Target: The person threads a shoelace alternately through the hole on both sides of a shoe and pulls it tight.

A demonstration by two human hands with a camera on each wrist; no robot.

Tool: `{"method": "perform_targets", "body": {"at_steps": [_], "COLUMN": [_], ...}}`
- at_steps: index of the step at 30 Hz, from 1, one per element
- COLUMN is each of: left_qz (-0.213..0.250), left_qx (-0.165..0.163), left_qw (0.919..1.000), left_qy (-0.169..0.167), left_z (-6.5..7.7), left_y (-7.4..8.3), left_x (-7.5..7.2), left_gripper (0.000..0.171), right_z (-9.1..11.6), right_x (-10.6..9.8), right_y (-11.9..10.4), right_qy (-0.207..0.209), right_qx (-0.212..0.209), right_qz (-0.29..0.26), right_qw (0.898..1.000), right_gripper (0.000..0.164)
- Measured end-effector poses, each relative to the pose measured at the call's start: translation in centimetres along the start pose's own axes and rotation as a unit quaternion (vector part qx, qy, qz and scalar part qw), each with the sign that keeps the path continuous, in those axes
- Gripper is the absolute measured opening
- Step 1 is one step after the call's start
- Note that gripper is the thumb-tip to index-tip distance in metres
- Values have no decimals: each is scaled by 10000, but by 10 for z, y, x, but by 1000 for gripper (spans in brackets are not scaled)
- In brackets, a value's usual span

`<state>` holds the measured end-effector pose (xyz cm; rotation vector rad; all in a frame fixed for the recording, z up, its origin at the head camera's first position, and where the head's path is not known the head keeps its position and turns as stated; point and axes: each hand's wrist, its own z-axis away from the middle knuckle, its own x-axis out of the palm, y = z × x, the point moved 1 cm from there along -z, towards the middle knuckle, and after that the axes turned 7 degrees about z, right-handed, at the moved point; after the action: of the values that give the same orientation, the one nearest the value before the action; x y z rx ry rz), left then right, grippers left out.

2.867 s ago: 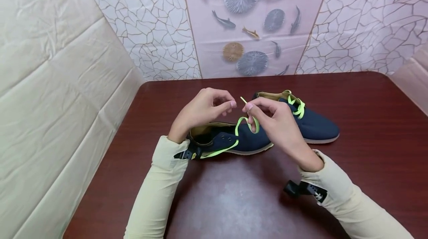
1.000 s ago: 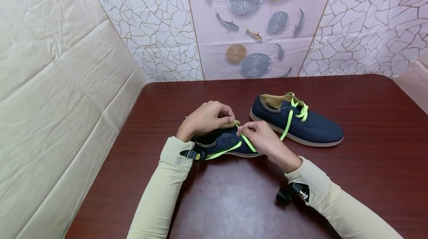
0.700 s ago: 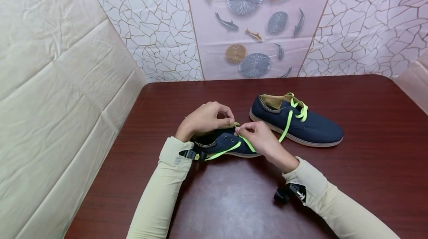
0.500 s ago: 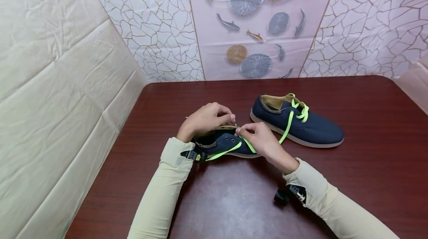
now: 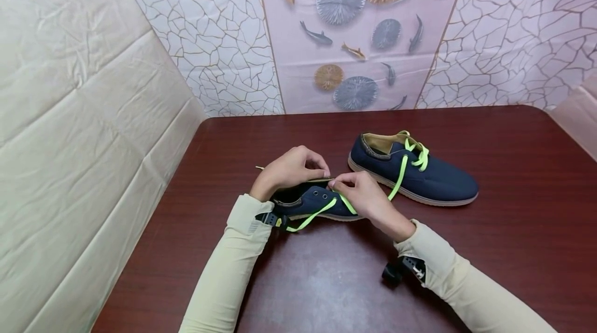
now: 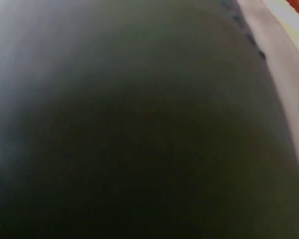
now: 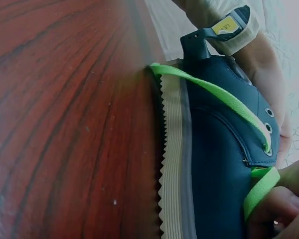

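The near navy shoe (image 5: 336,208) stands on the table, its opening toward the left, with a neon-green shoelace (image 5: 346,204) at its front eyelets. My right hand (image 5: 368,196) pinches that lace close to the shoe's far flap. Over the opening, my left hand (image 5: 296,167) brings thumb and index fingertips together at the flap's edge; they seem to pinch the lace tip, mostly hidden. In the right wrist view, the lace (image 7: 229,99) leaves an eyelet and crosses the shoe's side. Dark blur fills most of the left wrist view.
A second navy shoe (image 5: 434,183), its green lace (image 5: 422,159) threaded, stands behind to the right. A loose lace end (image 5: 259,168) shows left of my left hand. The dark red table (image 5: 326,281) meets patterned sheets (image 5: 224,43) at its back.
Half a second ago the lace tip showed below my left fingertips; they have lowered onto that spot. The near lace strand sags more. Earlier, my right hand brought the lace down to the shoe.
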<state>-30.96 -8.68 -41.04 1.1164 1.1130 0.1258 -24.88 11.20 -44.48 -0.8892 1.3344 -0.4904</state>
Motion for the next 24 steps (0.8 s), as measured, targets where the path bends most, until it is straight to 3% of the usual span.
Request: {"method": "perform_targets", "body": {"at_steps": [8,15,19,24], "left_qz": [56,493,729,848], "left_qx": [-104,-33,59,259], "left_qw": [9972,9882,9766,9608], "left_qy": [734,1452,2023,2626], "left_z": [-1,-1,0,2], "left_y": [2,6,8,10], "left_x": [-1,-3,-6,-10], "left_gripper": [12,12,12,11], "right_z": [1,-1,-2,-2], "right_x": [-11,-19,-20,-22], "right_y": [-1,-5,-7,-10], "right_qy": [-820,-853,-817,-445], "right_qx": [836,507,330,-212], "right_qz": [-1109,-274,12,883], "right_qw": [9869,9947,9961,9949], "right_gripper": [29,27,26,24]}}
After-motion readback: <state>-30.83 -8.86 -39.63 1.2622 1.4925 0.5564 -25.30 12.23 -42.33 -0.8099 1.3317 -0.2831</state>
